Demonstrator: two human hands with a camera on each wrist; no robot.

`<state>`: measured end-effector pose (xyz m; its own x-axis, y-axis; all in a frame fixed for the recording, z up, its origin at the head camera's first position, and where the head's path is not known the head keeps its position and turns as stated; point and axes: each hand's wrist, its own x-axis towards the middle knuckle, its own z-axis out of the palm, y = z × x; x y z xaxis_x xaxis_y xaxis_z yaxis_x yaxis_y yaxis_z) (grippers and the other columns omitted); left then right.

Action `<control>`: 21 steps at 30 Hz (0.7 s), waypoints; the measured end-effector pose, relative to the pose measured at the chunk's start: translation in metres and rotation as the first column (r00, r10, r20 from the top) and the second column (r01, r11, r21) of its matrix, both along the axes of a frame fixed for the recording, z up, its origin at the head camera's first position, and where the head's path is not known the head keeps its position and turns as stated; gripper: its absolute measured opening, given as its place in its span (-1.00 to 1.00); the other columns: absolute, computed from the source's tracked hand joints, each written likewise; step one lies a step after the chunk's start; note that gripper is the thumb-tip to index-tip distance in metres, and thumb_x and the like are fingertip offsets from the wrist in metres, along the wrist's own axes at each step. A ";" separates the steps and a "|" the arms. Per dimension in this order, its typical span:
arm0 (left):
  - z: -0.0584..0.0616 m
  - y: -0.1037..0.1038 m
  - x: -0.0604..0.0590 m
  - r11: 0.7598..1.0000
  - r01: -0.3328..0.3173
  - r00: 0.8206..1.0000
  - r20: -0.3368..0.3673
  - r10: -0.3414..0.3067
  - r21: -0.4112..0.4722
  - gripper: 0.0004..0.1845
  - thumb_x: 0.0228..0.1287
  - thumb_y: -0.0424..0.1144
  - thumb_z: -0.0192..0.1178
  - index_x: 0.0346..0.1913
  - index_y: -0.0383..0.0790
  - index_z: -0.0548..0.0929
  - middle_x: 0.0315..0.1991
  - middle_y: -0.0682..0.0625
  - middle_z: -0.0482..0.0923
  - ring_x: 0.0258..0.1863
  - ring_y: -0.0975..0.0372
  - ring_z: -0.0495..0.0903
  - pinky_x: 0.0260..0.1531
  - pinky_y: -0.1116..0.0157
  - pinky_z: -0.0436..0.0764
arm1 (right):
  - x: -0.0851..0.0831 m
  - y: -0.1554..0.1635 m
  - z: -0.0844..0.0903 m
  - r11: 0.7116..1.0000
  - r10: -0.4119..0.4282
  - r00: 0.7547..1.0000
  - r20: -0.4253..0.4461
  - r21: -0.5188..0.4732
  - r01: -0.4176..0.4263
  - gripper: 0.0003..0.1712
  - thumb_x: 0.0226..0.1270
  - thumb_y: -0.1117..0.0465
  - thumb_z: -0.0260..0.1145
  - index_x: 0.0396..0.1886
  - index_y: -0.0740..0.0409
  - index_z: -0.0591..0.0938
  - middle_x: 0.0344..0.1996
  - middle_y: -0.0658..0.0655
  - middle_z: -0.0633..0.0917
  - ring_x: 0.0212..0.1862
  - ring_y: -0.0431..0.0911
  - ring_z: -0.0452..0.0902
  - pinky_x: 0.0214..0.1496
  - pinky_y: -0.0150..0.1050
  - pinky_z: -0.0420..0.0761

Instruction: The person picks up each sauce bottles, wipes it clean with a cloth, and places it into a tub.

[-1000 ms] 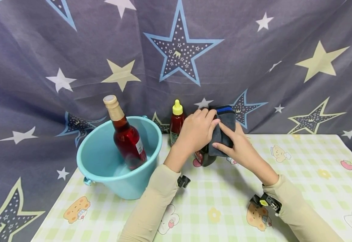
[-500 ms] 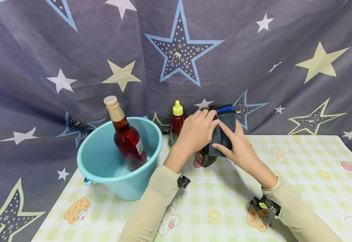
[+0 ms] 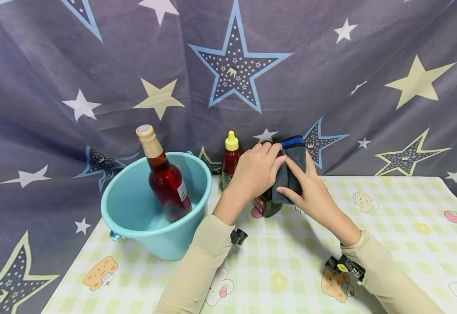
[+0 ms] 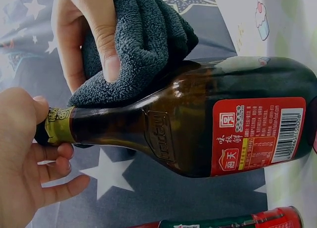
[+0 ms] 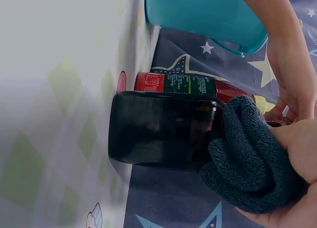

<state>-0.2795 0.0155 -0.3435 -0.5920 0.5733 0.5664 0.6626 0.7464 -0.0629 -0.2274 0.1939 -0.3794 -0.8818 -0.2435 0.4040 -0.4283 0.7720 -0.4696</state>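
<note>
- Head view: a red bottle (image 3: pixel 165 179) leans inside the teal bucket (image 3: pixel 134 226); right of the bucket, the left hand (image 3: pixel 254 172) grips the dark bottle's (image 4: pixel 198 124) neck
- the right hand (image 3: pixel 311 192) pinches a grey cloth (image 3: pixel 291 172) against that bottle, standing on the tabletop (image 3: pixel 389 226)

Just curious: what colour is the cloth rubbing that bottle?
Dark grey cloth with a blue edge stripe, which shows best in the head view.

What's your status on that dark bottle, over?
Left hand grips the dark brown glass bottle by its neck. Right hand presses a dark grey cloth on its shoulder. Red squeeze bottle stands close beside.
</note>
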 end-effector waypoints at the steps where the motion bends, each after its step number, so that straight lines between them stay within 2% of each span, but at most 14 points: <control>1: 0.000 0.000 0.000 1.000 0.000 1.000 0.002 0.000 -0.001 -0.58 0.65 0.00 -0.11 0.23 -0.20 0.56 -0.05 -0.06 0.67 -0.12 0.11 0.64 -0.05 0.27 0.67 | 0.000 0.000 0.000 1.000 -0.004 1.000 0.008 0.005 0.003 -0.10 0.35 0.16 0.45 0.59 0.17 0.24 0.54 0.65 -0.17 0.39 0.59 0.24 0.17 0.35 0.55; 6: -0.001 0.001 0.000 1.000 -0.005 1.000 0.007 0.006 -0.005 -0.58 0.65 0.00 -0.11 0.25 -0.20 0.56 -0.02 -0.06 0.67 -0.08 0.11 0.64 -0.05 0.28 0.68 | 0.001 0.001 0.001 0.999 -0.004 1.000 0.009 0.047 0.004 -0.11 0.37 0.12 0.44 0.59 0.17 0.24 0.56 0.60 -0.15 0.33 0.54 0.37 0.08 0.28 0.61; 9: -0.001 0.003 0.000 1.000 -0.016 1.000 -0.002 0.016 -0.009 -0.58 0.66 0.00 -0.12 0.24 -0.18 0.56 -0.02 -0.05 0.66 -0.08 0.12 0.63 -0.11 0.29 0.68 | 0.001 0.002 0.001 0.997 -0.002 1.000 0.000 0.074 0.002 -0.11 0.36 0.11 0.45 0.57 0.19 0.26 0.57 0.57 -0.12 0.29 0.51 0.44 0.04 0.25 0.64; 15: -0.002 0.005 0.001 0.997 -0.070 0.997 -0.041 0.069 -0.038 -0.56 0.66 0.04 -0.16 0.23 -0.14 0.56 -0.03 -0.01 0.63 -0.10 0.14 0.58 -0.27 0.29 0.65 | 0.000 0.002 0.000 0.996 -0.002 1.000 -0.022 0.084 0.004 -0.11 0.33 0.12 0.47 0.55 0.23 0.29 0.57 0.57 -0.10 0.26 0.52 0.46 0.02 0.25 0.64; 21: -0.001 0.006 0.002 0.990 -0.126 0.991 -0.056 0.122 -0.068 -0.54 0.67 0.06 -0.21 0.26 -0.13 0.54 0.05 -0.01 0.61 -0.02 0.14 0.55 -0.23 0.26 0.64 | -0.003 0.003 -0.004 0.998 0.027 0.997 -0.075 0.058 -0.023 -0.12 0.28 0.19 0.50 0.52 0.30 0.32 0.54 0.62 -0.07 0.36 0.53 0.34 0.11 0.28 0.60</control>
<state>-0.2778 0.0211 -0.3449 -0.6319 0.5373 0.5586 0.5598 0.8148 -0.1505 -0.2306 0.1964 -0.3835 -0.8426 -0.2895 0.4541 -0.4803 0.7854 -0.3905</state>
